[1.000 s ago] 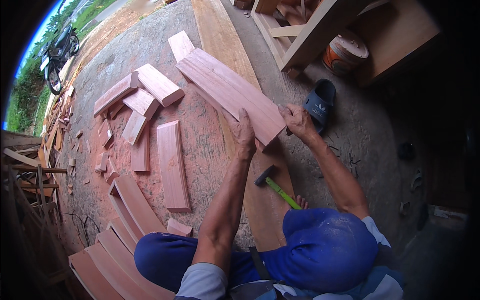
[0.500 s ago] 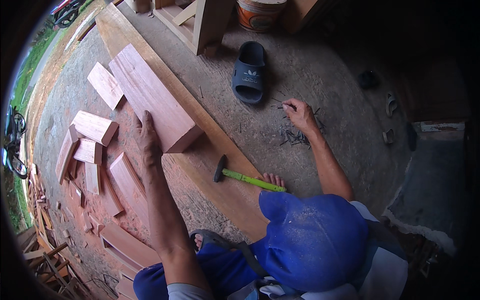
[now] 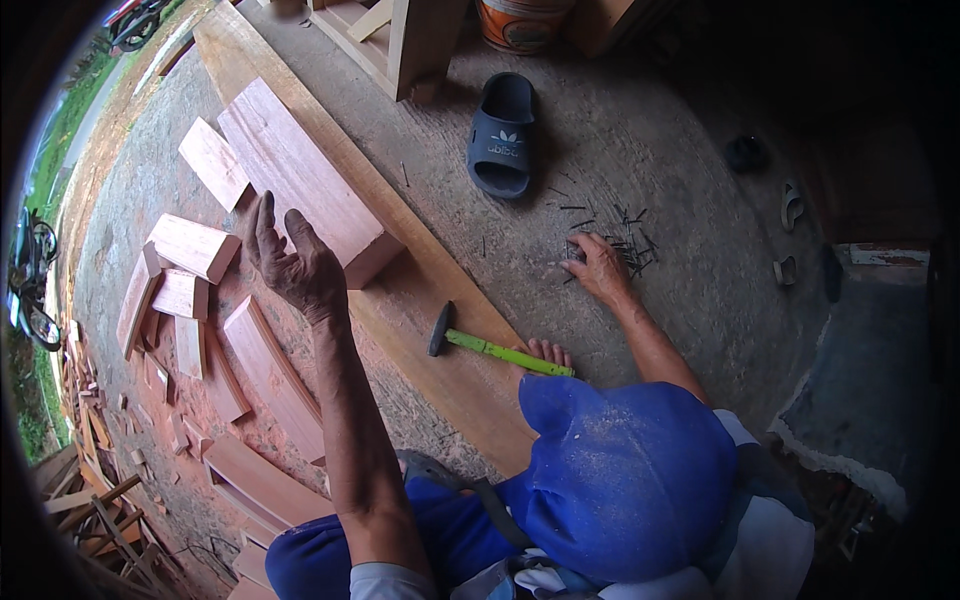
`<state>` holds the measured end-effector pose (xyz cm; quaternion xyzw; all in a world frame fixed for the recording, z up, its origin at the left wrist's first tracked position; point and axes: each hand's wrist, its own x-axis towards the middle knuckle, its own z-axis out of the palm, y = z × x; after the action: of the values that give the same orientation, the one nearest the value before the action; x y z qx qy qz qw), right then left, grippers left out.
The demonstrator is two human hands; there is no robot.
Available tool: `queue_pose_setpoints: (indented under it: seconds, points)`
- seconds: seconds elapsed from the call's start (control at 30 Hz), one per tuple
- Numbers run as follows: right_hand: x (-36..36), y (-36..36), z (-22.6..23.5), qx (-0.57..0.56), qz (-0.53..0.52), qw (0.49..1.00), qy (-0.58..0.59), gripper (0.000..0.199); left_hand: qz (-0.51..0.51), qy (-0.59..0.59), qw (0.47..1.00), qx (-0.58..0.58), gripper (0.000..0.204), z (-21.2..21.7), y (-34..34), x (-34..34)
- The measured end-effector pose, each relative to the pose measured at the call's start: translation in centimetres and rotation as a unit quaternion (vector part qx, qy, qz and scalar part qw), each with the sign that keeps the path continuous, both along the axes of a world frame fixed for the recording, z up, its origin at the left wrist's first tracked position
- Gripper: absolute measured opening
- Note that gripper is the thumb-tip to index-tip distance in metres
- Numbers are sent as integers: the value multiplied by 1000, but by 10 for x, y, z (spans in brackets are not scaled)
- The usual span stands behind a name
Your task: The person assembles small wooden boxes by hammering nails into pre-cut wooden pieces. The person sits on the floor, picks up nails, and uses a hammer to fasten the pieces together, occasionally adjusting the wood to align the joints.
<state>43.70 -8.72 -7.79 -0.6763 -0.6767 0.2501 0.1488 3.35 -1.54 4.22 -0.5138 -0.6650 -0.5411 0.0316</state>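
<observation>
Long plank (image 3: 420,290) as landmark: thick block (image 3: 300,185) on its left edge; hammer (image 3: 490,345) across its near part; short boards (image 3: 190,290) scattered left of it; nails (image 3: 610,235) and sandal (image 3: 500,135) right; bucket (image 3: 520,20) beyond.

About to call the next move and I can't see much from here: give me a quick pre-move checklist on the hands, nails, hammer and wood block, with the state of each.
1. Right hand on the nails scattered on the concrete: ok, fingers touch the pile.
2. Nail actually pinched in that hand's grip: cannot tell.
3. Left hand free: ok, open, palm up, holding nothing, beside the wood block.
4. Hammer within reach: ok, lying unheld on the long plank, green handle toward the knee.
5. Wood block steadied: not ok, no hand presses on it.
</observation>
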Motion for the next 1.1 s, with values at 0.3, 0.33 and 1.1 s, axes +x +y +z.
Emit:
queue_pose_setpoints:
  seconds: [0.3, 0.33, 1.1]
  points:
    - [14, 6, -28, 46, 10, 999, -26, 21, -138, 16, 990, -26, 34, -10, -13, 69]
    - [17, 7, -31, 59, 1, 998, -6, 20, -145, 10, 989, -30, 34, -12, -14, 73]
    - [2, -18, -37, -52, -58, 994, -77, 27, -213, -18, 975, -64, 29, -22, -29, 101]
